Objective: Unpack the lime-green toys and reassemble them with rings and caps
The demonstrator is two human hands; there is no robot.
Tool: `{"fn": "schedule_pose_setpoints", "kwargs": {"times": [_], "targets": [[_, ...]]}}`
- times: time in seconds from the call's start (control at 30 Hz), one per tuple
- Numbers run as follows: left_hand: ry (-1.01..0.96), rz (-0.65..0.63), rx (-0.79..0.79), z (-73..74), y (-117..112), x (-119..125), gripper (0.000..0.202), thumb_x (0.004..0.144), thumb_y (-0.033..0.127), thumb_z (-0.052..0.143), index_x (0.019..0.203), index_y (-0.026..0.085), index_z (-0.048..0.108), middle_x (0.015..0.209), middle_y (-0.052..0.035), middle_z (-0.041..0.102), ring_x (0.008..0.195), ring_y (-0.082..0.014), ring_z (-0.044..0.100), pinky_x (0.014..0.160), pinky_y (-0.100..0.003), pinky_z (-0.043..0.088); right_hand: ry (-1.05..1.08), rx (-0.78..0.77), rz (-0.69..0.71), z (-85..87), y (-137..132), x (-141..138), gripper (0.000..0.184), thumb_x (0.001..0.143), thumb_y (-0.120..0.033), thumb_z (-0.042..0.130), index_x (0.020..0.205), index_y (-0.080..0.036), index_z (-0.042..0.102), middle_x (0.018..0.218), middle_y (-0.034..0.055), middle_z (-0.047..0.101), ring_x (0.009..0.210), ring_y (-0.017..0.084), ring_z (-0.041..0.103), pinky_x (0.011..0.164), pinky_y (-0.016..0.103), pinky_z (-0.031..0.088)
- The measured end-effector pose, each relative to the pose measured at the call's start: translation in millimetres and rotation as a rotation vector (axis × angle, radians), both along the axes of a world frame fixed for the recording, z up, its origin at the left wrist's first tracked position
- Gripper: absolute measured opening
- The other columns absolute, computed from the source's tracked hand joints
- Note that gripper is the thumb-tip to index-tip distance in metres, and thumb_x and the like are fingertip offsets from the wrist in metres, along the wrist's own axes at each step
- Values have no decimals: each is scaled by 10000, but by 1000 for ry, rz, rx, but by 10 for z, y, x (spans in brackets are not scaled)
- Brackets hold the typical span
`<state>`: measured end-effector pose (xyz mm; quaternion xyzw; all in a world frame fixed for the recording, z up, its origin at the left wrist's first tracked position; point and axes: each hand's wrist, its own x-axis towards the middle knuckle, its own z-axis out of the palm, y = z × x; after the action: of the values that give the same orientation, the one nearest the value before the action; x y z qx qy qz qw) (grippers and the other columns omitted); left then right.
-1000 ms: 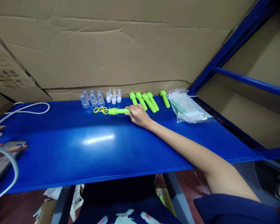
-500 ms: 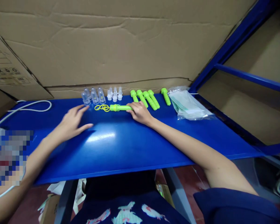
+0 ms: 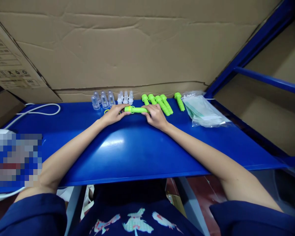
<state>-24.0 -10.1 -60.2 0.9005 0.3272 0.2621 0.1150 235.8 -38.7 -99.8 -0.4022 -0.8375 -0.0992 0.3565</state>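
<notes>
A bright green plastic flashlight (image 3: 137, 110) lies level between my hands, its wide head to the left. My right hand (image 3: 157, 116) is wrapped round its narrow end. The fingers of my left hand (image 3: 112, 114) close on the head end, where a yellow band shows. Partly hidden behind the left hand are loose yellow rings (image 3: 106, 111) on the table. Behind that hand stand several clear plastic caps (image 3: 104, 102) and several whitish translucent cones (image 3: 125, 98). More green flashlights (image 3: 163, 104) lie beyond my right hand, with another green flashlight (image 3: 179, 101) apart from them.
The blue tabletop (image 3: 142, 154) ends at a cardboard wall (image 3: 137, 49). A clear bag with pale contents (image 3: 204, 109) lies at the right, near a blue frame post (image 3: 243, 49). A white cable (image 3: 46, 113) loops at the left.
My left hand has moved right, from open beside the rings to the flashlight's head, and closed there. My right hand still holds the flashlight. The view has shifted slightly.
</notes>
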Motion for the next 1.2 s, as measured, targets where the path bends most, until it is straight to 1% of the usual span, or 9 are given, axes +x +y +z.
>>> {"fn": "schedule_pose_setpoints", "kwargs": {"times": [0.17, 0.3, 0.4, 0.5, 0.6, 0.67, 0.9, 1.03, 1.2], "targets": [[112, -16, -15, -78, -14, -46, 443, 986, 379, 469, 1331, 115, 555, 1335, -159, 636, 1229, -260, 611, 1064, -388, 462, -44, -11, 45, 5, -8, -15, 314, 1032, -324, 419, 1138, -129, 641, 1026, 131, 725, 954, 284, 655, 826, 404, 375], [142, -30, -25, -104, 1, -44, 436, 995, 355, 432, 1358, 128, 520, 1358, -151, 617, 1249, -254, 596, 1087, -402, 447, -54, -34, 35, -5, -7, -10, 305, 1026, -312, 431, 1150, -127, 639, 1019, 137, 722, 957, 291, 647, 820, 405, 371], [161, -27, -17, -105, -19, -43, 460, 992, 351, 416, 1370, 103, 503, 1371, -171, 598, 1267, -268, 579, 1091, -406, 439, -49, -36, 33, -13, -5, -12, 298, 1025, -309, 434, 1143, -130, 641, 1028, 137, 724, 956, 290, 646, 818, 404, 367], [174, 13, -6, -81, -70, -41, 468, 950, 347, 467, 1334, 87, 530, 1291, -185, 632, 1150, -275, 634, 1017, -397, 483, -54, -17, 40, -11, -13, -22, 313, 1035, -322, 417, 1141, -131, 642, 1034, 133, 726, 963, 284, 649, 822, 403, 366], [160, 85, -12, -64, -111, -20, 443, 893, 315, 520, 1282, 109, 564, 1146, -150, 681, 928, -232, 675, 884, -354, 528, -84, 19, 56, -3, -29, -32, 343, 1045, -344, 409, 1160, -113, 636, 1038, 138, 729, 952, 278, 656, 818, 400, 373], [138, 124, -14, -78, -116, 6, 439, 880, 278, 512, 1287, 119, 558, 1110, -133, 686, 883, -213, 669, 866, -342, 529, -119, 40, 57, -1, -39, -36, 363, 1046, -362, 420, 1175, -97, 633, 1058, 147, 729, 933, 275, 662, 817, 400, 380], [67, 140, -24, -211, -42, 73, 477, 915, 195, 390, 1370, 81, 477, 1313, -197, 589, 1194, -272, 593, 1072, -428, 445, -281, 74, 50, 14, -67, -109, 453, 1064, -386, 358, 1214, -54, 628, 1063, 185, 716, 871, 268, 647, 825, 414, 429], [37, 139, -41, -250, -26, 76, 470, 920, 180, 377, 1377, 98, 453, 1345, -191, 557, 1236, -262, 563, 1096, -433, 429, -347, 98, 61, 37, -105, -193, 483, 1069, -377, 337, 1207, -22, 633, 1000, 196, 707, 826, 262, 628, 810, 422, 443], [29, 140, -21, -291, -8, 63, 452, 934, 191, 358, 1370, 121, 456, 1358, -173, 553, 1238, -252, 566, 1085, -415, 440, -349, 73, 71, 32, -150, -250, 465, 1062, -380, 367, 1222, -35, 636, 930, 178, 687, 803, 257, 614, 796, 438, 454]]}}
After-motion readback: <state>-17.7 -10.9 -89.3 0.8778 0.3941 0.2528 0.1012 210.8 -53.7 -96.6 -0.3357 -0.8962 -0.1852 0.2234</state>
